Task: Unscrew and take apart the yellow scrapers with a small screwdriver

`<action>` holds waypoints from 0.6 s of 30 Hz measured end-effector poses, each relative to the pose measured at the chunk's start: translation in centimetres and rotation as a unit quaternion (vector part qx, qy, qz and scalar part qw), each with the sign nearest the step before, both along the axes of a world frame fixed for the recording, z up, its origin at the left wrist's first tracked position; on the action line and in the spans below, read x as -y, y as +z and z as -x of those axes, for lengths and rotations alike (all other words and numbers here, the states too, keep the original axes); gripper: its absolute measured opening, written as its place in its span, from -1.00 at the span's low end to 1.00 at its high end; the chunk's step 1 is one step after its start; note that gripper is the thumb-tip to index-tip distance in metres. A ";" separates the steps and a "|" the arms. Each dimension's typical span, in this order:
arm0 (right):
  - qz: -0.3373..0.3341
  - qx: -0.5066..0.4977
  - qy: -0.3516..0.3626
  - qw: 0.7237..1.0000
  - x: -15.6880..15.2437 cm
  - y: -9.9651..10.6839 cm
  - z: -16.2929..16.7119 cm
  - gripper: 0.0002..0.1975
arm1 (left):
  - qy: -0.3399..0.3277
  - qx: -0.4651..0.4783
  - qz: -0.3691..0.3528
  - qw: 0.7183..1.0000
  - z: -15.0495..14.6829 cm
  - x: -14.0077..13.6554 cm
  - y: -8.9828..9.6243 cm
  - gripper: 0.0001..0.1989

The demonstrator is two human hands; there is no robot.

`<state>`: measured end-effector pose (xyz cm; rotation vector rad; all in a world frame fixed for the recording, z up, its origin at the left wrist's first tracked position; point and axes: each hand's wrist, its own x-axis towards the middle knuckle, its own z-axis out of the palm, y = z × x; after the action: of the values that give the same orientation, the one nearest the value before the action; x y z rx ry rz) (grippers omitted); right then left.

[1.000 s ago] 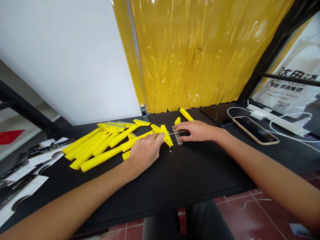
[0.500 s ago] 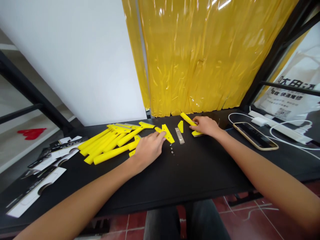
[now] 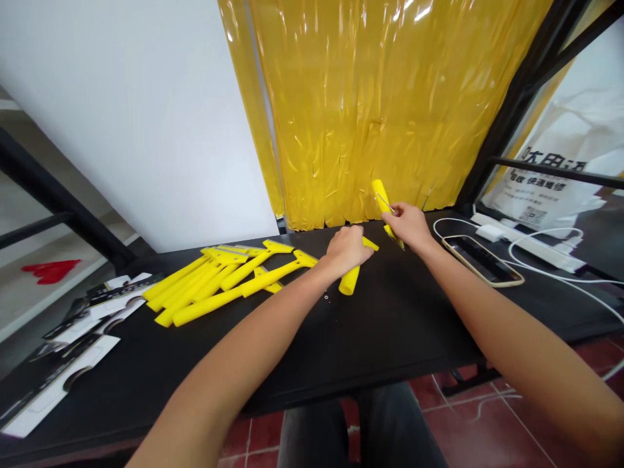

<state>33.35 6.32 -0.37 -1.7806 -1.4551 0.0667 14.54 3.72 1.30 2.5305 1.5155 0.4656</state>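
My left hand is closed around a yellow scraper at the middle of the black table. The scraper's short handle sticks out below the fingers and a yellow corner shows at their right. In my right hand, a second yellow scraper is held tilted, handle end up, with its lower end close to the tabletop. A thin metal rod, like a hex key, also juts from the right fingers. Tiny loose hardware lies below my left hand. Several yellow scrapers are piled to the left.
Black-and-white card sleeves lie at the table's left. At the right are a phone, white cables and a white power strip. A yellow plastic curtain and white panel stand behind the black table.
My left hand has moved right from the loose scraper parts and closed around a scraper. My right hand has raised a scraper off the table. The view has shifted slightly.
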 end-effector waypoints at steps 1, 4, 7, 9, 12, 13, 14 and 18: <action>-0.015 -0.010 0.000 1.000 0.0 0.1 -0.2 -0.54 | 0.003 -0.004 0.000 1.000 -0.9 -0.4 -0.2 -0.57; -0.060 -0.044 0.007 0.997 0.0 0.3 -0.2 -0.55 | 0.003 -0.016 -0.006 1.000 -3.2 -1.0 -0.8 -0.61; -0.105 -0.087 0.034 0.990 0.0 0.4 0.2 -0.59 | -0.009 -0.024 -0.011 1.000 -5.4 -1.5 -1.3 -0.66; -0.127 -0.105 0.055 0.985 0.2 0.4 0.5 -0.61 | -0.013 -0.029 -0.012 0.999 -6.4 -1.8 -1.5 -0.69; -0.157 -0.130 0.079 0.976 0.5 0.5 1.1 -0.63 | -0.016 -0.034 -0.023 0.999 -6.4 -1.9 -1.2 -0.71; -0.163 -0.135 0.087 0.973 0.7 0.6 1.3 -0.63 | -0.015 -0.035 -0.032 0.999 -5.8 -1.8 -0.9 -0.71; -0.169 -0.134 0.099 0.971 1.0 0.7 1.6 -0.62 | -0.012 -0.035 -0.043 0.998 -4.8 -1.7 -0.7 -0.71; -0.138 -0.134 0.195 0.962 2.4 1.2 3.1 -0.65 | -0.001 -0.036 -0.175 0.984 2.1 0.3 0.2 -0.61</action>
<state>30.24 3.92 0.84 -1.1943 -1.5128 0.2827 12.42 3.38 1.54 2.8383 1.5756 0.7028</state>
